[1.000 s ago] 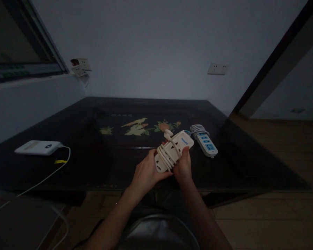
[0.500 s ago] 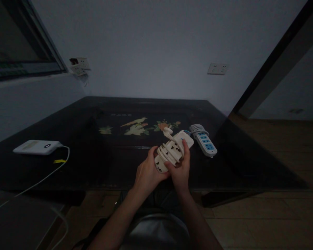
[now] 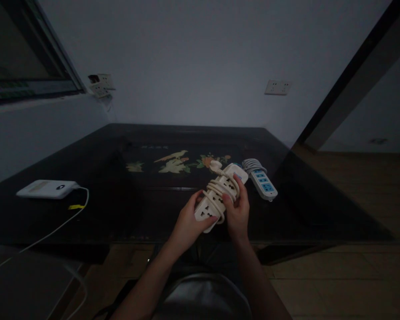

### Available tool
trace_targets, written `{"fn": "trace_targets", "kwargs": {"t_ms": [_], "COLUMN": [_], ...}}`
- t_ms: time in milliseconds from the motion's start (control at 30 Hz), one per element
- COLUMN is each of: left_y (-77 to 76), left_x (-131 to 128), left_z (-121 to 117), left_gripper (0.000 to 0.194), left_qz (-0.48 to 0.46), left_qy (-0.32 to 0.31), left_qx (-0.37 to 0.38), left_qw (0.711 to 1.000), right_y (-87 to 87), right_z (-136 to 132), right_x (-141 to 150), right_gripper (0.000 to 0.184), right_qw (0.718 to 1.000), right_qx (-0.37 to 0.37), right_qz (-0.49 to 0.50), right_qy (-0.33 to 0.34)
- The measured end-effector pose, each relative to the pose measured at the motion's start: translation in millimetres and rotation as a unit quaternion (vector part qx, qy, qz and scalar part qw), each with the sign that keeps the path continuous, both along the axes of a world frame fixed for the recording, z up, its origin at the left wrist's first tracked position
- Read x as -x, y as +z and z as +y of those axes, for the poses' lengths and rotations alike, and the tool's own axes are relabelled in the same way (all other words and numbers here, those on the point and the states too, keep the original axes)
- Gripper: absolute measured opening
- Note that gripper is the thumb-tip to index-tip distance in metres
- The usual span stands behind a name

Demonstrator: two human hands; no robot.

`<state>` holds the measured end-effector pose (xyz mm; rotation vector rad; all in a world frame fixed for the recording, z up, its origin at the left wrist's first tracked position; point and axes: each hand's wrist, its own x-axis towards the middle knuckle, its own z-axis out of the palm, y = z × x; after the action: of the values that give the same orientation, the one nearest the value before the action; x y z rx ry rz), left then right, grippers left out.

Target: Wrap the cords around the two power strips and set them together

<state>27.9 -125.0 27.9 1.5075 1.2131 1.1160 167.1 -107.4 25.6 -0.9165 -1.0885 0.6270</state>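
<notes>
Both hands hold a white power strip with its own cord wound around the middle. My left hand grips the lower left end, its thumb lying over the sockets. Closed on the right side, my right hand has its fingers over the wound cord near the upper end. The plug sticks out past the far edge of the strip. A second power strip, white with blue socket faces and a grey coiled cord, lies on the table just to the right.
The dark table bears a bird-and-flower picture. At the left lies a white power bank with a white cable running off the front edge, beside a yellow tag. Wall sockets sit behind.
My right hand has shifted its grip from the strip's edge onto the wound cord. The cord loops have spread and moved toward the upper end, and the strip has turned slightly steeper.
</notes>
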Motion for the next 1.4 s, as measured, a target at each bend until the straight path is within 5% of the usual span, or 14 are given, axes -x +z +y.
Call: {"fn": "trace_targets", "kwargs": {"t_ms": [267,833,1100,1267,1400], "left_y": [4.8,-0.2,-6.8,-6.9,-10.8], "left_x": [0.3,-5.1,-8.6,-19.6,-36.0], "left_z": [3.5,-1.7,6.2,11.2,16.2], "left_gripper": [0.045,0.049,0.051,0.062,0.052], "left_qz": [0.039,0.087,-0.029,-0.187,-0.245], "left_qy": [-0.046,0.011,-0.023,-0.092,-0.092], "left_qx": [0.040,0.006,0.065,0.202,0.238], "left_qw": [0.997,0.996,0.997,0.957,0.935], "right_y": [-6.4,-1.1,-2.8,-2.5,-7.1], "right_z": [1.3,1.2,1.2,5.4,10.4], "right_x": [-0.2,-1.7,-8.7,-24.2,-41.4], "right_gripper": [0.050,0.048,0.051,0.051,0.056], "right_qw": [0.999,0.997,0.995,0.994,0.996], "right_qx": [0.005,-0.002,0.008,0.012,0.035], "right_qz": [-0.036,-0.071,-0.095,-0.091,-0.067], "right_qy": [-0.032,-0.031,-0.034,-0.052,-0.042]}}
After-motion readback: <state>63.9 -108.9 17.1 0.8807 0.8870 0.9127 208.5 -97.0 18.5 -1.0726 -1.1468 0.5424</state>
